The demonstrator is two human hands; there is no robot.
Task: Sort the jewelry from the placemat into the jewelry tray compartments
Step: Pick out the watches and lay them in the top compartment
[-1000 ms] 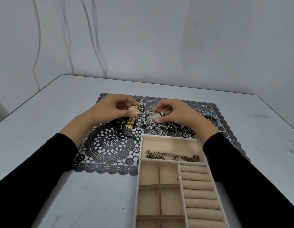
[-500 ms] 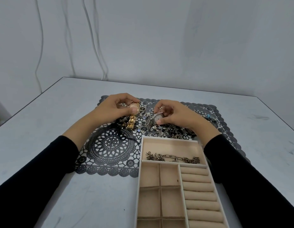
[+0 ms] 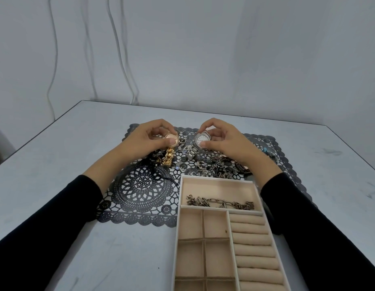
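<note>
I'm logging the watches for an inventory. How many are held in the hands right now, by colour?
Gold watch, pinched by the left hand: 1
Silver watch, pinched by the right hand: 1
Total: 2

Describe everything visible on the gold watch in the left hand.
The gold watch has a round case with a pinkish dial and a shiny gold-coloured metal link band. The left hand pinches the case between thumb and fingers, dial toward the camera. The band hangs down, its lower end seemingly resting on the black lace placemat beside the jewelry pile. It does not touch the silver watch pinched by the right hand.
</note>
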